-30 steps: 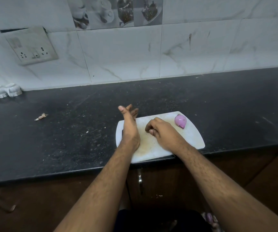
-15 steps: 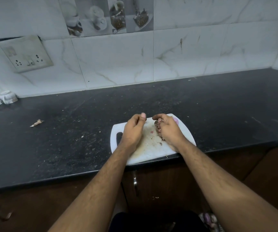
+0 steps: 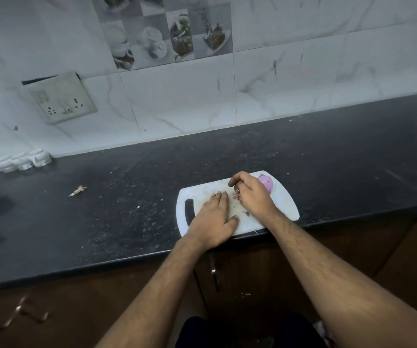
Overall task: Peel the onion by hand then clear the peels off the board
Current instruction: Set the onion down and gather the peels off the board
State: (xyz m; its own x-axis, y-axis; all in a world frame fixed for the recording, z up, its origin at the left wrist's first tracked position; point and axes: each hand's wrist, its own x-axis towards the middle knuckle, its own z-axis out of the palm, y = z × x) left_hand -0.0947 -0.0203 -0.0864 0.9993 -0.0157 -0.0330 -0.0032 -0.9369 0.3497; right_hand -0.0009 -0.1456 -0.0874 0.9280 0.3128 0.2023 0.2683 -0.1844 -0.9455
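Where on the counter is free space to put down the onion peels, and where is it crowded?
Free: dark counter left of the cutting board, past one stray peel, and the stretch right of the board. Crowded: the board itself, with left hand, right hand holding peels, and onion.

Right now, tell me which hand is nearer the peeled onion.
Right. The right hand lies just beside the onion, gripping peels; the left hand rests flat on the board, farther toward its handle end.
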